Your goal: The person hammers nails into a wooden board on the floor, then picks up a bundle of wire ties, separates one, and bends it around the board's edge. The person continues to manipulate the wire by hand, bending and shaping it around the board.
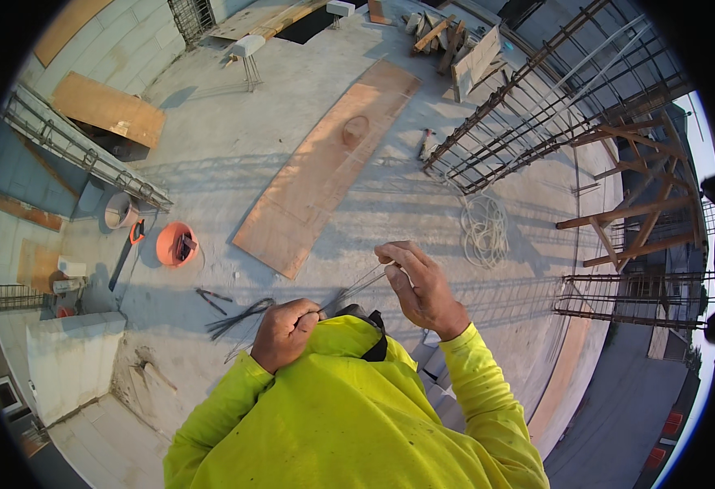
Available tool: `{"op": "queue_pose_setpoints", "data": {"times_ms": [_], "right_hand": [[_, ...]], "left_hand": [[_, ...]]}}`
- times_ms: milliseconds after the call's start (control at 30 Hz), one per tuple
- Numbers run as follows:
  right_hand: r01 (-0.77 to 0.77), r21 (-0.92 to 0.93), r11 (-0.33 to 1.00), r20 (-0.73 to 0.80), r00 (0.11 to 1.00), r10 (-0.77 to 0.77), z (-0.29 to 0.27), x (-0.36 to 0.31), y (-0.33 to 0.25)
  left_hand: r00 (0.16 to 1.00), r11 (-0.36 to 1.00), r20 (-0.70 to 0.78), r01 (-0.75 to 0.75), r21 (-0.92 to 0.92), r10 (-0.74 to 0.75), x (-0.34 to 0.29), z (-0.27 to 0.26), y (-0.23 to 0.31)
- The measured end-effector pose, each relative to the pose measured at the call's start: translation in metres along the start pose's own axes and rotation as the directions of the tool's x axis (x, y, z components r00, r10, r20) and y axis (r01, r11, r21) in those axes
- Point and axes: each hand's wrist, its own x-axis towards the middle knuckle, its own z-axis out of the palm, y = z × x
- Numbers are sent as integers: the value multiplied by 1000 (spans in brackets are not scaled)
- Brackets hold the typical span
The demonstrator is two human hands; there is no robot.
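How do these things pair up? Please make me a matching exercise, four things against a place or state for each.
Things:
1. Right hand
2. Orange bucket
3. Saw
4. Pale cord

Places or states:
A. Has dark objects inside
B. Lies in loose loops
C. Pinches thin wires
D. Lies with its orange handle towards the bucket's left side

Pairs: 1-C, 2-A, 3-D, 4-B.

Grey concrete floor, shadow-streaked. Long plywood board slantwise across it. Orange bucket stands left of board; pliers near it, handles spread. Pale cord loosely coiled at right. Timber scraps heaped farther off.
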Motion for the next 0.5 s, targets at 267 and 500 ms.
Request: {"op": "queue_pose_setpoints", "data": {"times_ms": [267, 500], "right_hand": [[-115, 410, 905, -69, 985, 157, 30, -7, 12], [-103, 299, 949, -167, 973, 158, 30, 0, -3]], "left_hand": [[999, 999, -27, -45, 14, 45, 0, 10, 6], [996, 1000, -83, -27, -9, 26, -6, 23, -12]]}}
